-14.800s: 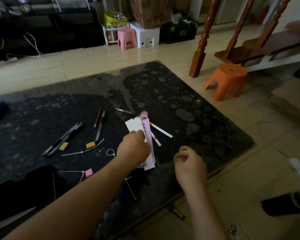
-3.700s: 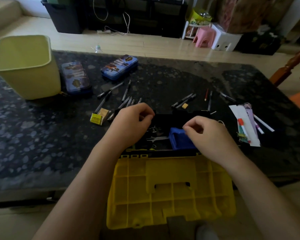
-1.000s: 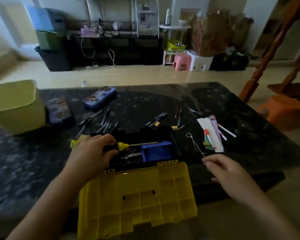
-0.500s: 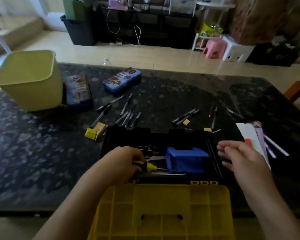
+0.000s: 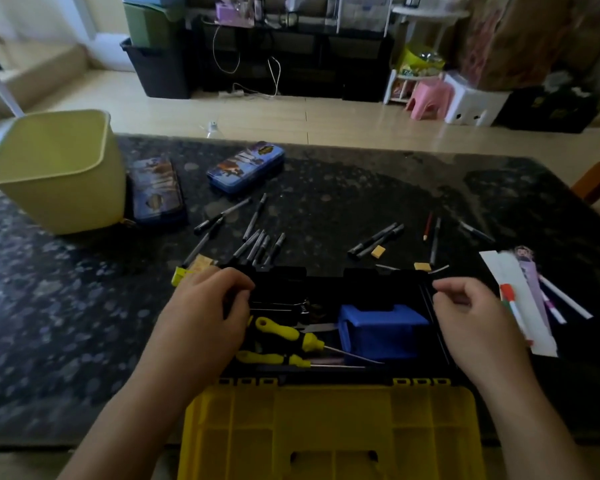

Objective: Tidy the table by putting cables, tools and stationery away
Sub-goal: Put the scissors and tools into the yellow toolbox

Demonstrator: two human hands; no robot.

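A black toolbox (image 5: 326,273) stands open at the table's near edge, its yellow lid (image 5: 326,431) folded toward me. Inside lie two yellow-handled screwdrivers (image 5: 281,332), a blue box (image 5: 381,330) and some metal tools. My left hand (image 5: 205,320) rests over the box's left end, fingers curled, with nothing seen in it. My right hand (image 5: 475,320) hovers at the box's right rim, fingertips pinched together; I see nothing between them. Several black pens (image 5: 257,244) lie just beyond the box. More pens (image 5: 374,239) and small erasers (image 5: 378,251) lie to the right.
A yellow-green bin (image 5: 56,174) stands at the far left, with two blue pencil cases (image 5: 246,166) beside it. White card strips with markers (image 5: 520,299) lie right of my right hand. A small yellow block (image 5: 179,275) sits by my left hand.
My left hand has let go of the screwdriver, which now lies in the toolbox, and moved up to the box's left end. My right hand's fingers have closed at the right rim.
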